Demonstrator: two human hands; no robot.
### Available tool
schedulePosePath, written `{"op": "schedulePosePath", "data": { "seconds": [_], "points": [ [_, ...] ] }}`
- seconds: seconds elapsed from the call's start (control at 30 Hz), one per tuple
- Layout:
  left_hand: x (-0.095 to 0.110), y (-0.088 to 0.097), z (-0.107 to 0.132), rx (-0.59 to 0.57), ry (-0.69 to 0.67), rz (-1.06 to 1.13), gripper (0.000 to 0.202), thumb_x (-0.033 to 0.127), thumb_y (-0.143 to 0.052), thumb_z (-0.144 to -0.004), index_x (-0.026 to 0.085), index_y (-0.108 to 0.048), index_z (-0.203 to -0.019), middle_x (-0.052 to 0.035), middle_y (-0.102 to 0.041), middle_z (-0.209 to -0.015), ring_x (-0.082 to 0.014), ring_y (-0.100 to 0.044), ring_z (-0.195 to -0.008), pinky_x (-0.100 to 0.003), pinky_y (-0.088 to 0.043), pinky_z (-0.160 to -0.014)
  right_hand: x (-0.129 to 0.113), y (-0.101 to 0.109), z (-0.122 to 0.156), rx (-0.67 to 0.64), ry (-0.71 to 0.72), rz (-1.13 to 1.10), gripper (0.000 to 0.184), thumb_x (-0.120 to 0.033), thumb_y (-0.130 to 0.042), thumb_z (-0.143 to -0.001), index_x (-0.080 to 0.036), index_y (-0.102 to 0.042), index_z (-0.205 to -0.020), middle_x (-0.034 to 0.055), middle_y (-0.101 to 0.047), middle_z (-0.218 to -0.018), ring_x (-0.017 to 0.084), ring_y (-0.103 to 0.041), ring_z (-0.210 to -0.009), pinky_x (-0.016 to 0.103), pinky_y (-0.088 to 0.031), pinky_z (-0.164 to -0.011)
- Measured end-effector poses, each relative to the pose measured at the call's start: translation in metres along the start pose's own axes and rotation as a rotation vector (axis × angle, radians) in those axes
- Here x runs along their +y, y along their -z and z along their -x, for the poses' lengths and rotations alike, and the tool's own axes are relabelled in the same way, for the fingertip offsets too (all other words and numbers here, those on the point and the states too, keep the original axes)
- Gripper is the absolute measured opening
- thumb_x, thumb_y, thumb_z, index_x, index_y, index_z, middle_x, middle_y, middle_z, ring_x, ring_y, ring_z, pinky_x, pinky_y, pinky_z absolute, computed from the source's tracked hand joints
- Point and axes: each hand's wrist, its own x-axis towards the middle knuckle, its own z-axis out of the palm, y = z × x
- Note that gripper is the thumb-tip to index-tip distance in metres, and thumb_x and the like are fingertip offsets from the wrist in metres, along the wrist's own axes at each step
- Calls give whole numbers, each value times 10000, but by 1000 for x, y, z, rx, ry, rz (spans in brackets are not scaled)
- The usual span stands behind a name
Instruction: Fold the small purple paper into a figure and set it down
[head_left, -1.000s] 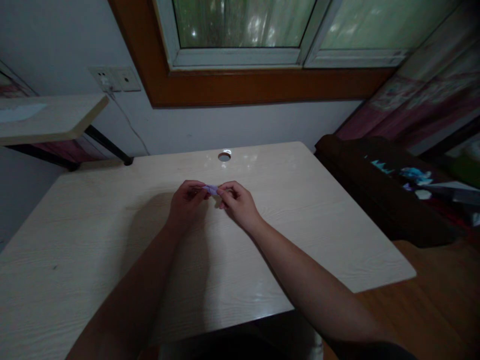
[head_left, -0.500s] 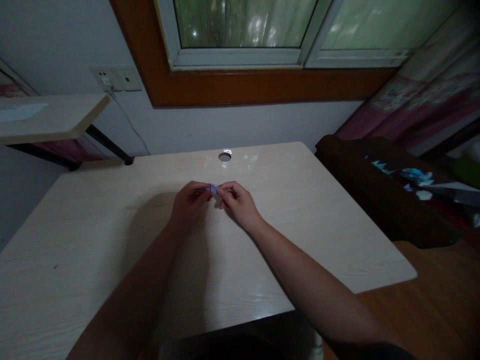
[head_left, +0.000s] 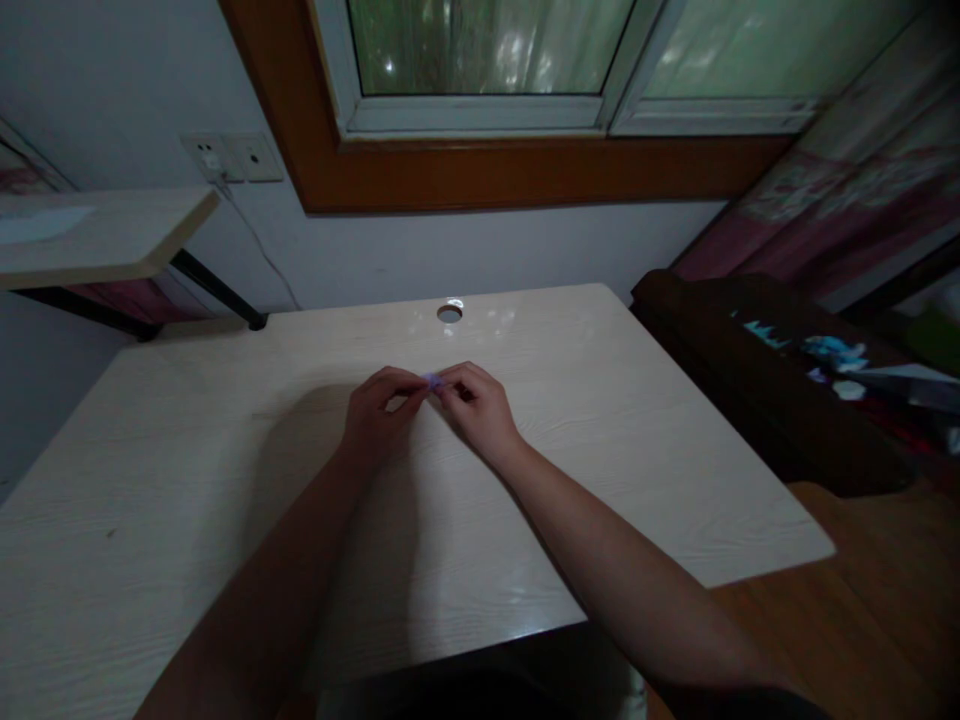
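A broad, pale wood-grain table [head_left: 637, 480] fills most of the view, below a white-framed glass window [head_left: 487, 60] set in an orange-brown wooden surround; both look the same as half a second ago. The person's bare left hand [head_left: 375, 412] and bare right hand [head_left: 481, 408] meet over the table's far half, just nearer than a round cable hole [head_left: 449, 315]. The left fingertips sit further right than before, closed in a pinch with an open loop behind them; the right thumb and forefinger also pinch, nearly touching the left. Between both sets of fingertips is a small, soft-looking purple piece [head_left: 433, 382], gripped from each side, less of it showing than earlier; its shape is mostly hidden.
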Motion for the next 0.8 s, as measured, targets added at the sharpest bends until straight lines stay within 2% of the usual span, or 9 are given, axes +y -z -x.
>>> {"op": "schedulePosePath", "data": {
  "seconds": [0.17,0.37,0.5,0.67,0.8],
  "points": [
    [1,1,-1,23,1,-26,70,219,-706,-865,209,-712,-934,-28,-692,-882,-131,-656,-794,-251,-554,-736,2,-1,0,40,-29,-55,78,-277,-654,-893,-229,-706,-862,38,-688,-887,161,-628,-786,295,-501,-705],
    [-2,0,0,27,20,11,85,258,-703,-871,211,-709,-941,-33,-682,-888,-137,-656,-802,-262,-562,-743,4,-1,1,28,-45,-56,94,-303,-656,-896,-225,-701,-871,35,-679,-892,142,-600,-720,280,-479,-657],
    [-3,-1,-1,2,81,127,133,266,-710,-864,214,-698,-986,-45,-658,-971,-139,-655,-860,-264,-573,-770,0,0,1,34,-19,-12,92,-303,-649,-903,-226,-691,-877,34,-666,-889,136,-576,-680,285,-465,-638],
    [-10,-4,-2,-29,175,309,212,308,-754,-825,213,-682,-1001,-70,-638,-1062,-176,-646,-980,-304,-576,-835,-4,2,1,44,46,27,72,-277,-628,-912,-243,-690,-921,61,-671,-975,178,-618,-837,308,-503,-690],
    [-11,-3,-3,-20,212,340,194,331,-748,-831,212,-694,-975,-82,-629,-1071,-196,-628,-1018,-315,-580,-827,-6,4,0,70,140,76,65,-235,-628,-908,-253,-687,-928,64,-679,-1043,204,-619,-994,375,-513,-859]
  ]
}}
